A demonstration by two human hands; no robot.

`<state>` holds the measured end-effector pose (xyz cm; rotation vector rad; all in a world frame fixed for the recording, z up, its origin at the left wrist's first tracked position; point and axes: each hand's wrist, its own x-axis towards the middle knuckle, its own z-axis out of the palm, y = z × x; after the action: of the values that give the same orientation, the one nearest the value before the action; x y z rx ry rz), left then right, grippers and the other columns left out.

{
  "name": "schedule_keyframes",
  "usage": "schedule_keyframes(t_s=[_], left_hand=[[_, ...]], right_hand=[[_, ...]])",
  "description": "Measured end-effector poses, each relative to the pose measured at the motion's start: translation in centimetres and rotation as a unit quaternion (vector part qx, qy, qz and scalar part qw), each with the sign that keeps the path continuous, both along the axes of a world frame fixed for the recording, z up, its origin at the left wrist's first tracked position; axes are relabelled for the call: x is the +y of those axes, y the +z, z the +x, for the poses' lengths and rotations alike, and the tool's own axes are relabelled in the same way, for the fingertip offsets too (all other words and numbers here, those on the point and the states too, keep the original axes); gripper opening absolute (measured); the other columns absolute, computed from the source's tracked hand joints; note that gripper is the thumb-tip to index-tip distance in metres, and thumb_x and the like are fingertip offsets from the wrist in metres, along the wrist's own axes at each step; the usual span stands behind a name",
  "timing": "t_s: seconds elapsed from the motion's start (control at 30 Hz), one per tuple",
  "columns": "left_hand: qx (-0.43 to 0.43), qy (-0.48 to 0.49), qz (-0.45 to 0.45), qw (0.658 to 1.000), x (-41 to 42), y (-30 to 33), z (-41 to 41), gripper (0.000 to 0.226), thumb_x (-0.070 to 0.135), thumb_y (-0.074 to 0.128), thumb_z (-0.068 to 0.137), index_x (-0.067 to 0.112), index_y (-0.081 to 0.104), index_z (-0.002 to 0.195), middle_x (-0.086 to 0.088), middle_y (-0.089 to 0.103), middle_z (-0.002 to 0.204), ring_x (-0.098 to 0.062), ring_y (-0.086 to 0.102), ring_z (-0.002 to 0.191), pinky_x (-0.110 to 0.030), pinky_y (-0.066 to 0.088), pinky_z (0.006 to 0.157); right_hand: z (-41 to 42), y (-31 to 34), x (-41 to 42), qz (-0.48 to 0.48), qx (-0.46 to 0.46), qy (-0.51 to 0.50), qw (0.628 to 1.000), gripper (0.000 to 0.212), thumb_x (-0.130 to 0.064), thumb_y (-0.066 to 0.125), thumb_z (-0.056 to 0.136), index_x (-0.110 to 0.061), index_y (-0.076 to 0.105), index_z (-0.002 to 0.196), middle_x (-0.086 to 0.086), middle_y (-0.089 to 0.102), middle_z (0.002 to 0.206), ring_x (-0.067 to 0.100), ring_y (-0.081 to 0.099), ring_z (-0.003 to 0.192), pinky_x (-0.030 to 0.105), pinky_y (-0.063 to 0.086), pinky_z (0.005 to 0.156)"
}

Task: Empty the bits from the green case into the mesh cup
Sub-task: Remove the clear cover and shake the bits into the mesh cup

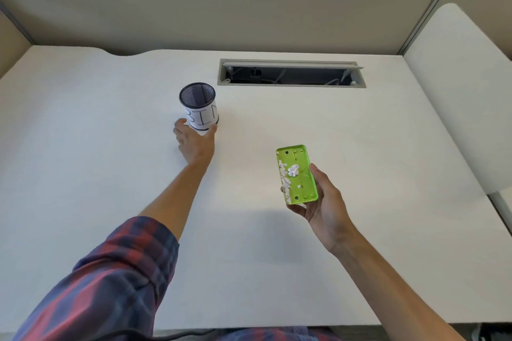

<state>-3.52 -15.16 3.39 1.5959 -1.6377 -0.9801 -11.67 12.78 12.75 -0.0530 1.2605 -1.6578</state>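
We see the mesh cup [198, 106] standing upright on the white desk [110, 174], left of centre, with a white paper label wrapped round its lower part; our left hand [195, 141] reaches out to its base, thumb and fingers spread to either side of the cup and touching it low down, a loose clasp rather than a tight one; the plaid sleeve [110, 271] is pushed up the left forearm. Our right hand [321, 202] holds the green case [297, 174] above the desk, well apart from the cup and to its right; the fingers curl beneath the case and the thumb lies along its right edge; the case faces open side up, tilted down to the left; small white bits [288, 174] lie inside it, most gathered along its left wall; beyond, a cable slot [291, 73] opens in the desk.
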Motion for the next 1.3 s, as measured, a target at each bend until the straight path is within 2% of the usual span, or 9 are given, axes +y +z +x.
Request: schedule_keyframes(t_s=[0.17, 0.3, 0.43, 0.57, 0.73, 0.83, 1.1, 1.23, 1.3], left_hand=[[0.046, -0.014, 0.045, 0.998, -3.0, -0.1, -0.5, 0.104, 0.035, 0.084, 0.072, 0.010, 0.020, 0.150, -0.011, 0.033, 0.154, -0.030, 0.037, 0.139, -0.043, 0.033, 0.112], [0.071, -0.029, 0.046, 0.996, -4.6, -0.1, -1.0, 0.112, 0.034, 0.087, 0.067, 0.013, 0.019, 0.153, -0.010, 0.035, 0.155, -0.027, 0.036, 0.141, -0.039, 0.033, 0.114], [0.094, -0.032, 0.054, 0.994, -5.5, 0.0, -1.7, 0.100, 0.032, 0.089, 0.064, 0.013, 0.031, 0.144, -0.007, 0.050, 0.143, -0.025, 0.046, 0.131, -0.042, 0.042, 0.108], [0.110, -0.020, 0.051, 0.992, -5.8, 0.0, -2.3, 0.089, 0.030, 0.088, 0.063, 0.011, 0.039, 0.135, -0.005, 0.056, 0.133, -0.025, 0.051, 0.125, -0.038, 0.046, 0.103], [0.110, -0.005, 0.034, 0.993, -5.5, -0.1, -2.4, 0.079, 0.029, 0.087, 0.061, 0.011, 0.045, 0.126, 0.001, 0.055, 0.117, -0.024, 0.050, 0.121, -0.031, 0.046, 0.095], [0.119, -0.014, 0.026, 0.993, -4.4, 0.0, -2.1, 0.076, 0.029, 0.087, 0.061, 0.012, 0.047, 0.123, 0.003, 0.056, 0.113, -0.020, 0.051, 0.112, -0.025, 0.043, 0.087], [0.138, -0.069, 0.007, 0.988, 1.7, 0.0, -0.8, 0.066, 0.028, 0.088, 0.060, 0.025, 0.050, 0.114, 0.008, 0.060, 0.108, -0.014, 0.057, 0.100, -0.023, 0.047, 0.084], [0.138, -0.096, 0.010, 0.986, 5.0, 0.0, 0.0, 0.066, 0.030, 0.088, 0.059, 0.024, 0.052, 0.114, 0.012, 0.062, 0.103, -0.008, 0.059, 0.095, -0.005, 0.041, 0.074], [0.142, -0.101, 0.012, 0.985, 6.6, 0.2, 0.4, 0.065, 0.032, 0.088, 0.057, 0.028, 0.052, 0.111, 0.021, 0.061, 0.099, 0.003, 0.059, 0.090, 0.000, 0.039, 0.070]], right_hand=[[-0.5, 0.0, -0.3, 0.010, 0.008, -0.003, 1.000, 0.033, -0.038, 0.051, 0.095, -0.017, 0.067, 0.114, 0.005, 0.073, 0.097, 0.024, 0.063, 0.088, 0.027, 0.055, 0.061], [-0.7, 0.0, -0.7, 0.012, 0.009, 0.001, 1.000, 0.044, -0.044, 0.058, 0.082, -0.017, 0.067, 0.115, 0.006, 0.073, 0.097, 0.023, 0.063, 0.087, 0.028, 0.055, 0.062], [-0.9, -0.3, -0.9, 0.013, -0.001, -0.002, 1.000, 0.031, -0.039, 0.052, 0.094, -0.018, 0.068, 0.110, 0.005, 0.073, 0.096, 0.023, 0.064, 0.087, 0.028, 0.055, 0.061], [-1.0, -0.4, -1.3, 0.013, -0.005, 0.006, 1.000, 0.030, -0.038, 0.048, 0.097, -0.020, 0.069, 0.108, 0.003, 0.074, 0.096, 0.021, 0.065, 0.084, 0.027, 0.056, 0.061], [-1.2, -0.4, -1.5, 0.006, -0.008, 0.002, 1.000, 0.028, -0.037, 0.048, 0.097, -0.020, 0.069, 0.107, 0.002, 0.075, 0.094, 0.021, 0.066, 0.083, 0.027, 0.056, 0.061], [-1.3, -0.5, -1.5, 0.000, -0.006, 0.005, 1.000, 0.029, -0.037, 0.047, 0.098, -0.020, 0.068, 0.108, 0.001, 0.076, 0.095, 0.020, 0.068, 0.083, 0.026, 0.056, 0.061], [-1.7, -0.4, -1.5, -0.033, -0.021, 0.011, 0.999, 0.032, -0.036, 0.048, 0.096, -0.016, 0.067, 0.111, 0.005, 0.075, 0.096, 0.021, 0.072, 0.080, 0.024, 0.054, 0.056], [-1.8, -0.1, -1.6, -0.048, -0.028, 0.016, 0.998, 0.037, -0.039, 0.056, 0.087, -0.015, 0.068, 0.113, 0.006, 0.076, 0.100, 0.022, 0.072, 0.084, 0.027, 0.057, 0.062], [-1.9, 0.0, -1.6, -0.056, -0.029, 0.019, 0.998, 0.043, -0.041, 0.059, 0.083, -0.014, 0.067, 0.115, 0.007, 0.075, 0.102, 0.022, 0.071, 0.087, 0.028, 0.058, 0.066]])
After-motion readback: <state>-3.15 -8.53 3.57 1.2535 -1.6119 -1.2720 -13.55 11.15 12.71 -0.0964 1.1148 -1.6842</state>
